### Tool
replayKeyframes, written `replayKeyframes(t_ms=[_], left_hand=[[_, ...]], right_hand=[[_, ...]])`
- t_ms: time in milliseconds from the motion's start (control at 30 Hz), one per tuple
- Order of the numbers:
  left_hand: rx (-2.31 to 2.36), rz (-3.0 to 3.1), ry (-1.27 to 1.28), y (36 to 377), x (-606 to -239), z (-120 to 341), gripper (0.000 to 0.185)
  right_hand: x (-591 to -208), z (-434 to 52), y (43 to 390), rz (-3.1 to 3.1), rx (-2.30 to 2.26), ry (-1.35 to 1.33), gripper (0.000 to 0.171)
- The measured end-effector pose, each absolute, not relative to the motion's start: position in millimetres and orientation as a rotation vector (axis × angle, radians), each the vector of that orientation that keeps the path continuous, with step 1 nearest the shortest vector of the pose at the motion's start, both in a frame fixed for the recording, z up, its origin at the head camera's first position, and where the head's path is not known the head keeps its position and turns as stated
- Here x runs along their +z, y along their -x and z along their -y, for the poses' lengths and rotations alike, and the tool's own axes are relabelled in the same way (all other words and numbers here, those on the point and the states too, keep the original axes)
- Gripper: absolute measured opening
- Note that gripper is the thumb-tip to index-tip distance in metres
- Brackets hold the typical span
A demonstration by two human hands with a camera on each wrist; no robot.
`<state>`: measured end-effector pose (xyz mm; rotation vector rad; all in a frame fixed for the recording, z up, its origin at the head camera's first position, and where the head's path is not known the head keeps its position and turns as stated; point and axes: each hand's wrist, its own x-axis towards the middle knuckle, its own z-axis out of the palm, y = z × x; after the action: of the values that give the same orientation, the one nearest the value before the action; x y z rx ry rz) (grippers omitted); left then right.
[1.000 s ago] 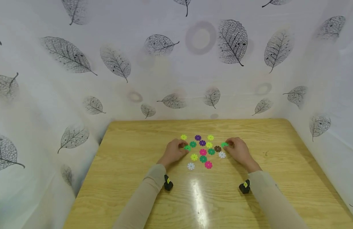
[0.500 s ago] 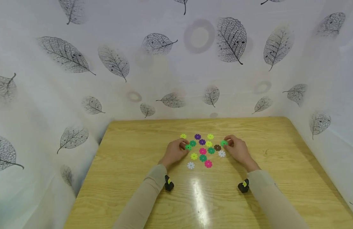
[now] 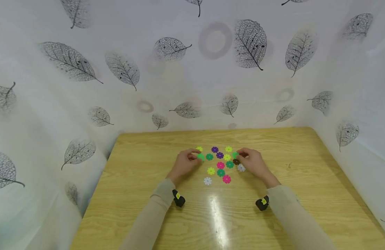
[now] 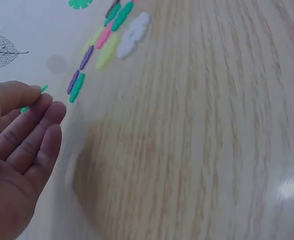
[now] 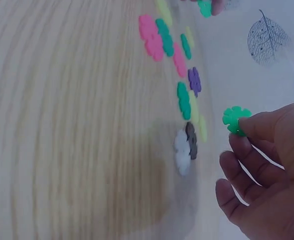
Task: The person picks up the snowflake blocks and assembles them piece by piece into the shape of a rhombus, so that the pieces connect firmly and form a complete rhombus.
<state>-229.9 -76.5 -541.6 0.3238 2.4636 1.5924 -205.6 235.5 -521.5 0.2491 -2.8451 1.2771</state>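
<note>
Between thumb and fingertips, my left hand (image 3: 184, 164) pinches a bright green notched plastic disc (image 3: 200, 157), a snowflake-shaped building piece. In the left wrist view only thin edges of that disc (image 4: 24, 109) show past the fingers. My right hand (image 3: 254, 162) pinches another bright green disc (image 5: 232, 119), held up off the table with its face visible in the right wrist view. Both hands are at the sides of a loose group of flat discs. Nearest the right hand lie a brown disc (image 3: 236, 161) and a white disc (image 3: 241, 167); a yellow disc (image 3: 199, 149) lies just beyond the left fingers.
Several discs lie flat between the hands, among them purple (image 3: 215, 149), dark green (image 3: 209, 157), pink (image 3: 226, 179) and white (image 3: 207, 181) ones. The wooden table (image 3: 133, 194) ends at a leaf-printed curtain (image 3: 167, 80). Black wrist cameras (image 3: 179, 199) hang under both sleeves.
My right hand has moved left with its green disc, now close above the brown disc. The left hand has drawn slightly left and farther up, its green disc still pinched. The lying discs stay put.
</note>
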Motion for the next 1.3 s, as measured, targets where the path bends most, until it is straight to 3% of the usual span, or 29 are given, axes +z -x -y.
replayKeyframes(t_ms=[700, 1300], left_hand=[[2.027, -2.124, -0.349, 232, -509, 65, 0.034], [2.067, -2.092, -0.351, 228, -495, 64, 0.036]], right_hand=[[-486, -196, 209, 2.756, 1.465, -0.390, 0.022], [-469, -170, 219, 2.697, 1.354, -0.513, 0.022]])
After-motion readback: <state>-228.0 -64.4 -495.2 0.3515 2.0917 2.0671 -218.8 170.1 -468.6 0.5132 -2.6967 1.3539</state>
